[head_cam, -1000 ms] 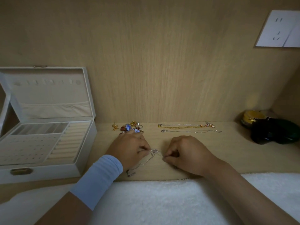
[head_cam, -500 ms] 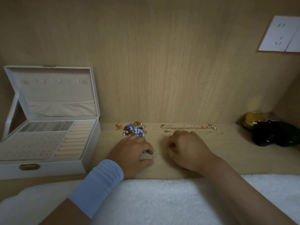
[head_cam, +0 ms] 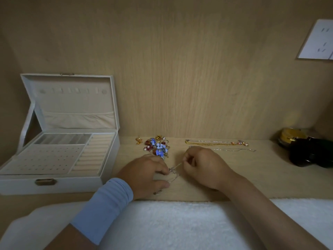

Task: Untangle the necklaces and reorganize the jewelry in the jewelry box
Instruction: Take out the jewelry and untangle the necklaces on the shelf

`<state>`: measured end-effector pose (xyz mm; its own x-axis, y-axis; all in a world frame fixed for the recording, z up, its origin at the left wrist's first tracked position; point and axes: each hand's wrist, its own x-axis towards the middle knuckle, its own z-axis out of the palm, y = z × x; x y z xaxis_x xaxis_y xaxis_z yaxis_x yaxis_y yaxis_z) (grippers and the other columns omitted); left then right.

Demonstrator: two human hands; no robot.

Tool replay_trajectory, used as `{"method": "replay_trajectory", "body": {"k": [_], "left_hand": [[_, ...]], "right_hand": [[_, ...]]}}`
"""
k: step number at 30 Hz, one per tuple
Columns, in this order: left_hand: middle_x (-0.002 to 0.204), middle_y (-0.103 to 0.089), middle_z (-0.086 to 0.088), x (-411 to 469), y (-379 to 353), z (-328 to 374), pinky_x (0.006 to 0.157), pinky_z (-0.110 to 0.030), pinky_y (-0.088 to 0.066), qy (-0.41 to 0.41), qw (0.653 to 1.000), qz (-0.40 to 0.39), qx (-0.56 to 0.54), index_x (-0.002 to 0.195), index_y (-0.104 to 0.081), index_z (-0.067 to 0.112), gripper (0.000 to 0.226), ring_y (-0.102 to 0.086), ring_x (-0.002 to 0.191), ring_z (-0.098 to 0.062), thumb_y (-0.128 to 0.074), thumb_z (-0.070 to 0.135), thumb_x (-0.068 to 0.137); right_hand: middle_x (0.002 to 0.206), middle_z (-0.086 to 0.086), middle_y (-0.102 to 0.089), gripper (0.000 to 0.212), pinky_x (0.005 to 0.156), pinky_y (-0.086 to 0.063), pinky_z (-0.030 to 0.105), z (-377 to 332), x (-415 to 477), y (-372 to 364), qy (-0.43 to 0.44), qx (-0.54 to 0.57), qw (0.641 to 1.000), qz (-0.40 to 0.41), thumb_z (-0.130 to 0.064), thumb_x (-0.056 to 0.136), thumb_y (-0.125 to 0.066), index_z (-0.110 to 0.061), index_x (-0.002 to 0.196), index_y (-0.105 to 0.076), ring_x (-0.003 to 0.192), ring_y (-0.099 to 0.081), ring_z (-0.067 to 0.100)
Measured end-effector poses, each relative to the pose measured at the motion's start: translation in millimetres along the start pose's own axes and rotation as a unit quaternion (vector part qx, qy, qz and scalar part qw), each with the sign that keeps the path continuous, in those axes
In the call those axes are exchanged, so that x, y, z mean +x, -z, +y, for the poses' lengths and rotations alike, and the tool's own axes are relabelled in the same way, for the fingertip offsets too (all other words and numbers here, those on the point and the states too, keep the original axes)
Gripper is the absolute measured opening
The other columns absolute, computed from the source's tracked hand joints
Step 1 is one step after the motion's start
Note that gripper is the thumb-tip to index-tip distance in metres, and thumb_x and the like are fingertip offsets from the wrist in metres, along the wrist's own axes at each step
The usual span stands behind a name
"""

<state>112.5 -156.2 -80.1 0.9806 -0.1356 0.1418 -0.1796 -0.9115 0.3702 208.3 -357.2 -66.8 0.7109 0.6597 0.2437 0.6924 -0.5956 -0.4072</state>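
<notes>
As I judge it, step: untangling silver necklace (head_cam: 174, 171), centre frame, on worktop (head_cam: 252, 177).
Left hand (head_cam: 144, 175): fingers pinch its knot.
Right hand (head_cam: 203, 166): fingers pinch a strand.
Next: tease apart gently.

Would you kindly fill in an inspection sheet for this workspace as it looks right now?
Surface: wooden desk, with a white towel along its near edge.
Job's things: jewelry box open at the left; silver chain stretched between the hands; gold necklace and silver necklace laid out straight behind the right hand; jewelry pile behind the left hand.
Clutter: dark jars at the far right.
Grippers: left hand and right hand each pinch the silver chain.
Cables: nothing seen.
Surroundings: wooden back wall; white socket at the upper right.
</notes>
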Motion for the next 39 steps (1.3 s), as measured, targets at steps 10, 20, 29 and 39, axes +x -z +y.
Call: {"method": "replay_trajectory", "body": {"k": [10,20,29,39], "left_hand": [[0.087,-0.057,0.025,6,-9,5,0.085,-0.023,-0.045,0.009,0.997,0.065,-0.032,0.089,-0.066,0.035,0.007,-0.048,0.090,0.004,-0.069,0.034,0.082],[0.120,-0.041,0.023,1,4,-1,0.107,-0.024,-0.028,0.031,0.998,-0.057,-0.006,0.124,-0.050,0.044,0.055,-0.028,0.120,-0.001,-0.072,0.045,0.074],[0.127,-0.034,0.021,-8,15,1,0.107,-0.025,-0.028,0.074,0.991,-0.102,0.039,0.133,-0.038,0.046,0.082,-0.024,0.124,-0.002,-0.076,0.063,0.062],[0.129,-0.027,0.022,-12,20,0,0.111,-0.029,-0.026,0.107,0.991,-0.077,0.012,0.138,-0.035,0.045,0.081,-0.021,0.126,-0.001,-0.068,0.069,0.067]], "right_hand": [[0.067,0.002,-0.064,0.022,0.053,-0.042,0.022,-6,-2,16,-0.098,0.142,0.977,-0.129,-0.025,0.091,-0.052,-0.018,0.071,-0.058,0.051,-0.049,0.003],[0.059,-0.017,-0.061,0.014,0.058,-0.044,0.016,-4,-8,34,-0.065,0.033,0.965,-0.251,-0.031,0.084,-0.068,-0.026,0.071,-0.071,0.052,-0.052,-0.003],[0.094,-0.019,-0.056,0.019,0.079,-0.043,0.024,1,8,0,0.060,-0.057,0.989,-0.122,-0.038,0.089,-0.068,-0.039,0.107,-0.073,0.090,-0.053,0.000],[0.072,-0.025,-0.054,0.007,0.065,-0.038,0.022,14,3,10,0.020,-0.041,0.997,-0.061,-0.035,0.093,-0.061,-0.031,0.092,-0.067,0.069,-0.051,-0.004]]}}
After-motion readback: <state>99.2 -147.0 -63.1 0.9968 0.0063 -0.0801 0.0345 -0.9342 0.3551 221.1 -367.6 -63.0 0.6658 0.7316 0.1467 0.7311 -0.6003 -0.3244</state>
